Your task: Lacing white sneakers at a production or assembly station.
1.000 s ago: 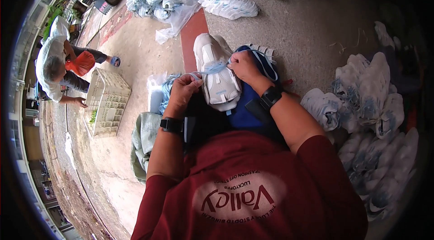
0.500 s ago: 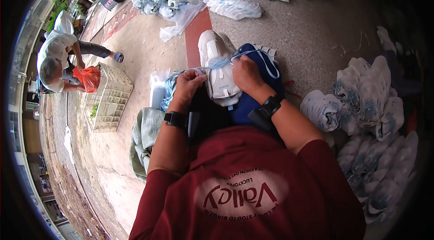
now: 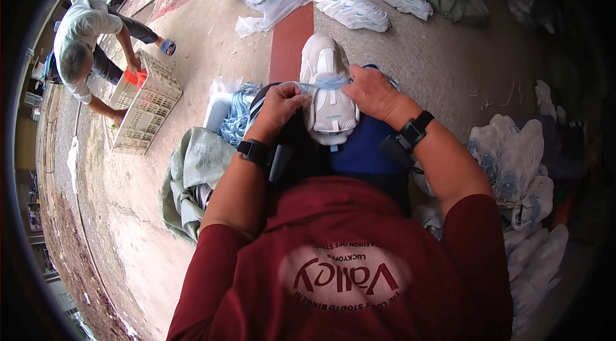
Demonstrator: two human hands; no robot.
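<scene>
A white shoe upper (image 3: 333, 113) with a grey toe lies over my lap, its toe pointing away from me. Light-blue shoelace (image 3: 332, 81) runs across its lacing area between my two hands. My left hand (image 3: 281, 108) is at the shoe's left side, thumb and fingers pinching the lace. On the right side, my right hand (image 3: 376, 93) has its fingers closed on the lace as well; the fingertips are partly hidden. A bundle of light-blue laces (image 3: 239, 117) hangs to the left of my left hand.
A grey-green sack (image 3: 204, 164) lies at my left. Stacked white shoe uppers (image 3: 510, 158) are at my right, more uppers (image 3: 350, 8) ahead beside a plastic sheet (image 3: 273, 15). At far left a person (image 3: 90, 33) bends over a cream crate (image 3: 149, 110) holding a red bag (image 3: 135, 78).
My right hand has shifted outward, and the lace loop beside it no longer shows. The view has swung slightly. The other person has lowered the red bag into the crate.
</scene>
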